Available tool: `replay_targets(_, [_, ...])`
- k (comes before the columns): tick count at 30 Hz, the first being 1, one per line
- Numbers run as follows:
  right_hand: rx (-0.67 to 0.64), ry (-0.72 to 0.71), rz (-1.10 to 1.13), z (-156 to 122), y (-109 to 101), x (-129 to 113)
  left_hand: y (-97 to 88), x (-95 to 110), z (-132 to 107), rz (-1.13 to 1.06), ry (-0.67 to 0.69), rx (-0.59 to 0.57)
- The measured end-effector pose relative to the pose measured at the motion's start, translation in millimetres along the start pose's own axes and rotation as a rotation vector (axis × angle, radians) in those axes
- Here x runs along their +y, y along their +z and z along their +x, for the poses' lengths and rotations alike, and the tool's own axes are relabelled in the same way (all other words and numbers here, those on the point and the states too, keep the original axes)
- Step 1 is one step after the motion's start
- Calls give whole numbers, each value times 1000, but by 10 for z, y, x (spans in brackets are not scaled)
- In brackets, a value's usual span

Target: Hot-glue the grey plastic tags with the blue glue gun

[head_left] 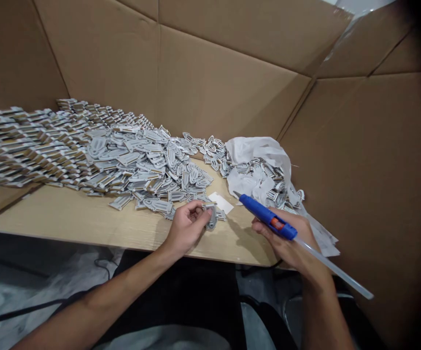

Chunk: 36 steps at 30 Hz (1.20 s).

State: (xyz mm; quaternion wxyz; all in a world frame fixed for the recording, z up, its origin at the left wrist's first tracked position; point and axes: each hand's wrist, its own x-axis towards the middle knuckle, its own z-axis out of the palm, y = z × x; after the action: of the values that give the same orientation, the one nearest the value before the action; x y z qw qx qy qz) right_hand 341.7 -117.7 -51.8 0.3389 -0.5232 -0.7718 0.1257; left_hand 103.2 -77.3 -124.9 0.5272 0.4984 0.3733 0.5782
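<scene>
- Dark clothing [181, 301] covers the person's lap at bottom centre of the frame, and both forearms reach up from there toward the counter's front edge.
- Lower centre, the left hand [185, 229] has a closed grip, its thumb and fingers pinching a small gray plastic part [211, 217] just above the light wood counter [68, 214].
- Right of centre, the right hand [287, 244] has a closed grip around a blue hot-glue gun [265, 215]. Its tip points to the upper left, clear of the part, and a long clear glue stick [336, 269] runs toward the lower right.
- Pinching the part at its edges seems best, leaving its face open and the hot tip away from the fingers.
- A large heap of similar gray parts [137, 165] spreads across the counter from upper left, beside a crumpled white plastic bag [257, 163]. A small white card [220, 202] lies near the tip.
- Corrugated cardboard sheets [218, 82] line the back and right.
- No writing is readable; an orange-red patch [277, 223] on the gun shows no legible brand.
</scene>
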Motion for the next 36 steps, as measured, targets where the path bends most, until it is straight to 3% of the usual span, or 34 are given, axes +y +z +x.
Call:
replay_targets(4, [-163,-12,44,9,-14,-35,1,-36,1,30,32,-44])
replay_targets(11, [-277,32,-32,43,166,-20,2,-79,3,66,-21,-61])
replay_targets(36, [-289,47,-42,84,272,-50,-13,-53,-20,169,35,-86])
